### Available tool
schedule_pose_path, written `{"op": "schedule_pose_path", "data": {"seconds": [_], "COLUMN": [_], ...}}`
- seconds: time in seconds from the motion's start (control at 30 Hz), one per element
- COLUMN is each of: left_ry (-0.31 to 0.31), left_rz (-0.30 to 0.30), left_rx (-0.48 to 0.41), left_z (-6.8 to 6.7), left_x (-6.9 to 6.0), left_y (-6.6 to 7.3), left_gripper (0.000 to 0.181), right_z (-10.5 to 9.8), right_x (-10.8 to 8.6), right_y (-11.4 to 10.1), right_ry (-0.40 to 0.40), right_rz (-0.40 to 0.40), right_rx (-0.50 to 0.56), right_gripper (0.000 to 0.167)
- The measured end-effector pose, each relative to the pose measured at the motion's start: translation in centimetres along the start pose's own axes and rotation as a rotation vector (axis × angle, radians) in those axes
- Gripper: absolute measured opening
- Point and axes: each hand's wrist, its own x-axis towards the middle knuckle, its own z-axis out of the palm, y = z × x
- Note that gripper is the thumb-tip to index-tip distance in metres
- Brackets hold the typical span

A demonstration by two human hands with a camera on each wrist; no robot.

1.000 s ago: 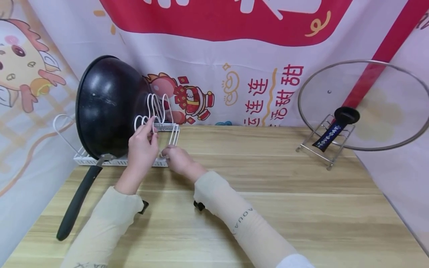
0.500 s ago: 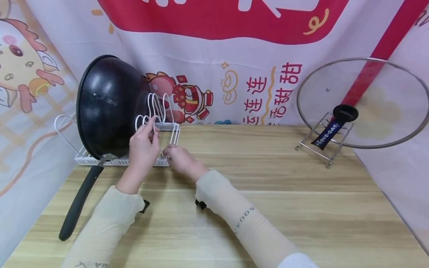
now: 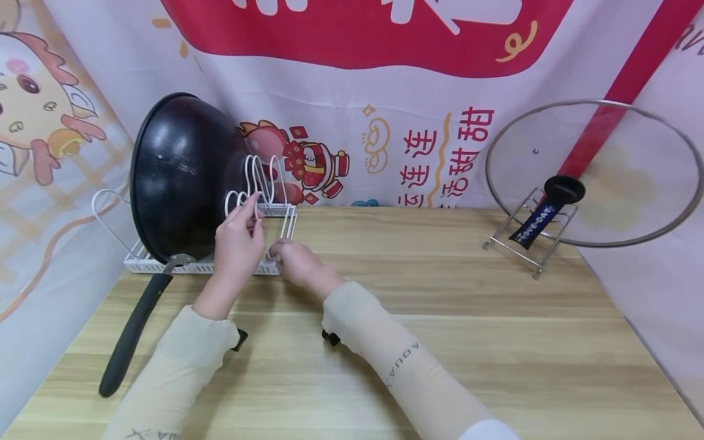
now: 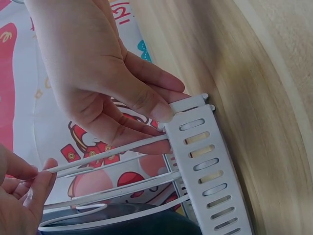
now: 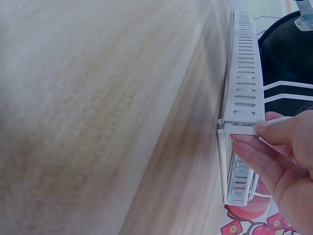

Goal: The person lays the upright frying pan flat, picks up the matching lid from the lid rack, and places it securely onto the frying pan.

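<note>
The rack (image 3: 144, 267) sits at the back left of the table (image 3: 550, 354), with the cloth (image 3: 308, 91) behind it. The wok (image 3: 187, 177) stands on edge in the rack, its handle (image 3: 134, 336) jutting forward past the front rail. One wire loop is left of the wok; more loops (image 4: 112, 192) are to its right. The left hand (image 3: 238, 235) is at the top of a front loop, the right hand (image 3: 299, 263) at the rack's front right corner. Well apart, at the back right, the lid (image 3: 599, 177) leans in a stand (image 3: 514, 252).

light wood-grain tabletop (image 3: 440, 287), white slotted rack (image 3: 203, 268) toward its far left, metal wire stand (image 3: 514, 253) toward its far right
</note>
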Motion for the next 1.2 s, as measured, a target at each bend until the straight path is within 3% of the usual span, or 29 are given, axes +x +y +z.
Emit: {"op": "schedule_pose_path", "data": {"seconds": [0.57,1.2], "left_ry": [-0.014,-0.015], "left_rz": [0.018,0.009], "left_rx": [-0.006,0.005], "left_z": [0.1,0.3], "left_x": [-0.1,-0.3], "left_y": [0.8,1.4], "left_gripper": [0.047,0.046], "right_z": [0.0,-0.5], "right_x": [-0.6,-1.2], "right_y": [0.4,0.6], "right_ry": [0.023,0.034], "right_rz": [-0.003,0.013], "right_rx": [-0.018,0.044], "right_gripper": [0.029,0.030]}}
